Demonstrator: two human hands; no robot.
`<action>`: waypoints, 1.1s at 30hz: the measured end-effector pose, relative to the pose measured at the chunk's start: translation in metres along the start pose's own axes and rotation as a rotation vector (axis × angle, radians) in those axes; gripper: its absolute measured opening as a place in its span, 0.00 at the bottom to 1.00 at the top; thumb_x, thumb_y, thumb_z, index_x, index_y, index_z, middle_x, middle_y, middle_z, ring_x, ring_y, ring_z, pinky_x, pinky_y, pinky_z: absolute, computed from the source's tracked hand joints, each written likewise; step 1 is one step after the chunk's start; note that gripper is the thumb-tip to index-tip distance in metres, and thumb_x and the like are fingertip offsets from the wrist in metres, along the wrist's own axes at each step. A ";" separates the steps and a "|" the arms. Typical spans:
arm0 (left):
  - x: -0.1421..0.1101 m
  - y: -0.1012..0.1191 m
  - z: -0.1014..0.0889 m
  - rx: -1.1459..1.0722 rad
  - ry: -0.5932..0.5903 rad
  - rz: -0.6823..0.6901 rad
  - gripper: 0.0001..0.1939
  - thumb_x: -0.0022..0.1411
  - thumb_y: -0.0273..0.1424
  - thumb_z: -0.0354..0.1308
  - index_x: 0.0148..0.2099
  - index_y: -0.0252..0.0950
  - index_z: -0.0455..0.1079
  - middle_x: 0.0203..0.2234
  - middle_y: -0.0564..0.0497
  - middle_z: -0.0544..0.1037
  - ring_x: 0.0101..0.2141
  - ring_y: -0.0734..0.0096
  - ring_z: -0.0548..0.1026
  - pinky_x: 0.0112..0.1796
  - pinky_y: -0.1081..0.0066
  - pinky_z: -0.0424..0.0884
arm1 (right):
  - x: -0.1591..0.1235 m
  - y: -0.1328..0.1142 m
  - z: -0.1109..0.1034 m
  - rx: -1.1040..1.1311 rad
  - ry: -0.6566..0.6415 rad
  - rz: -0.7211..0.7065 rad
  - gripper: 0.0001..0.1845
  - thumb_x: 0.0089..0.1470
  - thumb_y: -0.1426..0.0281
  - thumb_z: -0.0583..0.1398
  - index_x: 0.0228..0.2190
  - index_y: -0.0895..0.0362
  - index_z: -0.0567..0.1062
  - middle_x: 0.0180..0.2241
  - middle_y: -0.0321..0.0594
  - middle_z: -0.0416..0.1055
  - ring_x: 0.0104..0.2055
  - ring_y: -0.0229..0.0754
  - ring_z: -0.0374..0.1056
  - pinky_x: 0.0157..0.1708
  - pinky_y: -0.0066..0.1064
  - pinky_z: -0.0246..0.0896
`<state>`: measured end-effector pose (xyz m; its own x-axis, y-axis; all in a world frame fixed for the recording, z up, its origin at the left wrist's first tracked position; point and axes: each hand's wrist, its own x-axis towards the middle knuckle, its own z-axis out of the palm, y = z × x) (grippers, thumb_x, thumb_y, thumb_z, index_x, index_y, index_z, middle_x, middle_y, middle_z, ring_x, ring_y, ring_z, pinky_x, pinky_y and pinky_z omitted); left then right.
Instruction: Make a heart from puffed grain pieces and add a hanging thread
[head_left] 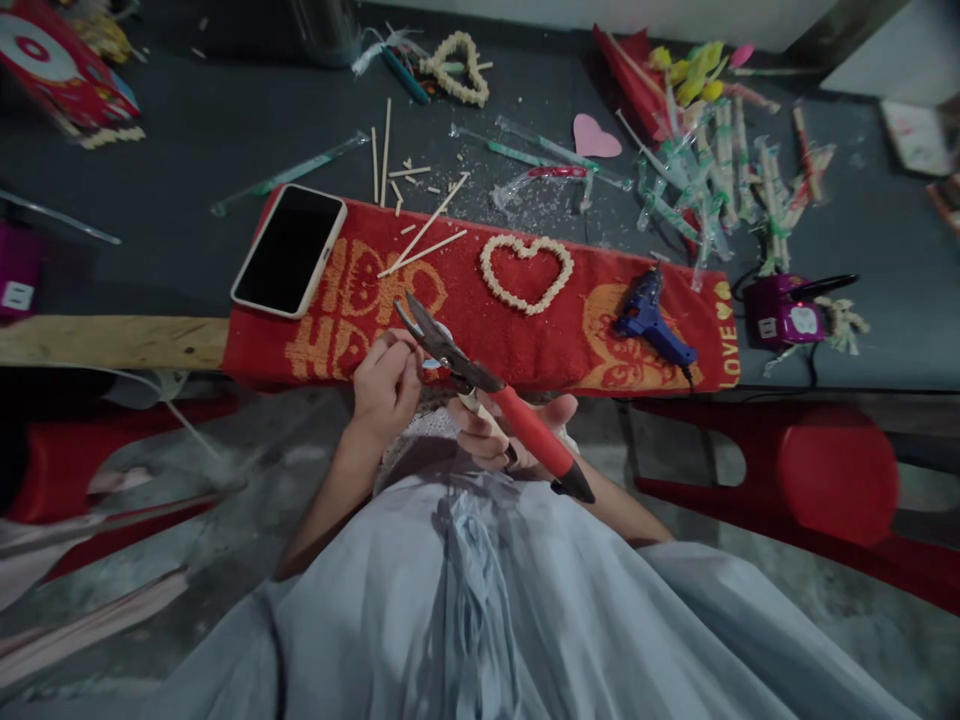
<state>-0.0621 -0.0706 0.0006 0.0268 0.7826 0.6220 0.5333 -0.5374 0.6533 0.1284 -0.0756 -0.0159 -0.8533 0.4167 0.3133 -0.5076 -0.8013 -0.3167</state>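
The bare left hand (387,390), fingers curled in with any contents hidden, could be nicked by the red-and-cream-handled metal shears (486,378), blades narrowly parted at its one o'clock, if the bare right hand (484,446), fingers wrapped around the cream handle, squeezed too soon.

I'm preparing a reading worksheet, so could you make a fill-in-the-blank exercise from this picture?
1. The shears are held in the person's ____ hand.
2. The phone lies on a cloth that is mainly ____.
3. The beaded-looking outline on the cloth is shaped like a ____.
4. The glue gun's body is ____.

Missing words: right; red; heart; blue.
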 end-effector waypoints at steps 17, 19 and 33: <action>-0.005 -0.004 -0.002 -0.027 -0.010 -0.098 0.24 0.81 0.43 0.46 0.31 0.41 0.66 0.32 0.47 0.76 0.37 0.65 0.77 0.40 0.65 0.74 | -0.008 -0.002 -0.008 0.034 0.075 0.082 0.44 0.34 0.38 0.78 0.39 0.50 0.67 0.36 0.31 0.61 0.27 0.30 0.51 0.21 0.23 0.56; -0.004 -0.005 -0.001 -0.027 0.000 -0.099 0.24 0.81 0.44 0.46 0.31 0.40 0.66 0.33 0.47 0.76 0.37 0.66 0.77 0.40 0.65 0.75 | -0.005 -0.004 -0.004 0.025 0.035 0.046 0.40 0.39 0.39 0.77 0.39 0.51 0.67 0.36 0.31 0.60 0.27 0.30 0.51 0.21 0.23 0.56; 0.019 -0.016 0.012 0.025 0.125 -0.240 0.31 0.79 0.56 0.42 0.31 0.41 0.65 0.28 0.49 0.73 0.35 0.64 0.74 0.39 0.62 0.73 | 0.013 -0.029 0.001 -0.153 0.175 0.048 0.44 0.35 0.32 0.73 0.36 0.51 0.66 0.34 0.31 0.61 0.26 0.31 0.51 0.18 0.23 0.55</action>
<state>-0.0596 -0.0436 -0.0033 -0.2064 0.8410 0.5001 0.5322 -0.3323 0.7787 0.1323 -0.0479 -0.0020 -0.8776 0.4588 0.1388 -0.4669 -0.7528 -0.4639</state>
